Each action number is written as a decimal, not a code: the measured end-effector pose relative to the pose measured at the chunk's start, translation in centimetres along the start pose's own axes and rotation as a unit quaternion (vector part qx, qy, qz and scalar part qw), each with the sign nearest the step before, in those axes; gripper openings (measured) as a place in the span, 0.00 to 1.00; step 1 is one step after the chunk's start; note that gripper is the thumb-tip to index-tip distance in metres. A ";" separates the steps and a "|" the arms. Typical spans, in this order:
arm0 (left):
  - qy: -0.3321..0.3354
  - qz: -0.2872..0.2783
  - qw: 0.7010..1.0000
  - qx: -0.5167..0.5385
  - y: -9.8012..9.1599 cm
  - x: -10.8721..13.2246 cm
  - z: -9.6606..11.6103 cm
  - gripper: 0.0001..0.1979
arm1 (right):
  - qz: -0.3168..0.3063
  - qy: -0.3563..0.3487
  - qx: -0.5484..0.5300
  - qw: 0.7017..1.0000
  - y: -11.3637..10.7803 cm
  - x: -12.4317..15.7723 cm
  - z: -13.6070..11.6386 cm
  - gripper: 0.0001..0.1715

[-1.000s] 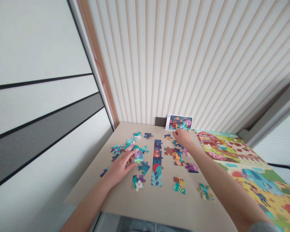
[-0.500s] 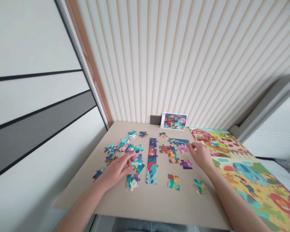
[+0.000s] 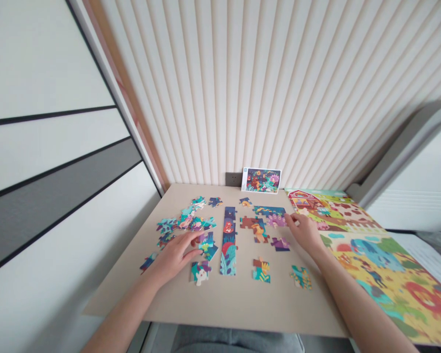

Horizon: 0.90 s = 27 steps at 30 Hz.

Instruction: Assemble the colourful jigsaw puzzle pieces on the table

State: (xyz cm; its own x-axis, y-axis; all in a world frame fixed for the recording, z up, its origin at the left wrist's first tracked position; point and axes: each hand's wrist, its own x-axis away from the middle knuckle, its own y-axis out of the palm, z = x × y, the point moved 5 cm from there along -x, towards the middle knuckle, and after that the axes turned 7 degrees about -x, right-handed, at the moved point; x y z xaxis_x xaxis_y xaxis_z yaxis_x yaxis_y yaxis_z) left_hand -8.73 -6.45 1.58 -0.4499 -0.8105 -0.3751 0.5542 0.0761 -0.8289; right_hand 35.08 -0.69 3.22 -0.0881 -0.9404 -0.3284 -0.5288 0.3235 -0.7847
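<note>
Jigsaw pieces (image 3: 208, 245) | left hand (image 3: 174, 257) touching pieces | right hand (image 3: 305, 233) at pink-flower piece (image 3: 276, 220)

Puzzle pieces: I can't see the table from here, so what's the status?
Left hand open, fingers at teal pieces. Right hand at pink-flower section. Long strip between hands.

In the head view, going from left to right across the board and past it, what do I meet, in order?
Loose puzzle piece → left hand → long puzzle strip → right hand → farm-scene mat
</note>
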 end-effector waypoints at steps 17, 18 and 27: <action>-0.019 -0.013 1.000 0.009 0.2 0.2 -0.2 0.24 | 0.001 -0.013 -0.049 0.999 0.3 0.3 0.0 0.30; -0.016 -0.015 1.000 0.010 0.2 0.2 -0.1 0.24 | 0.011 -0.018 -0.052 0.998 0.2 0.3 0.0 0.30; 0.022 -0.017 1.000 -0.005 0.0 0.0 0.3 0.24 | 0.126 0.026 -0.085 0.988 -2.4 0.2 0.7 0.29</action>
State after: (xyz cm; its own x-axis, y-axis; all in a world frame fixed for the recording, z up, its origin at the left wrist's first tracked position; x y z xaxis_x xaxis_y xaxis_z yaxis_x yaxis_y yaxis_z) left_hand -8.57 -6.62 1.67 -0.4988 -0.7859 -0.3655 0.5311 0.0561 -0.8454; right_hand 36.93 -1.54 4.65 -0.2753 -0.8382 -0.4708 -0.6191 0.5292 -0.5802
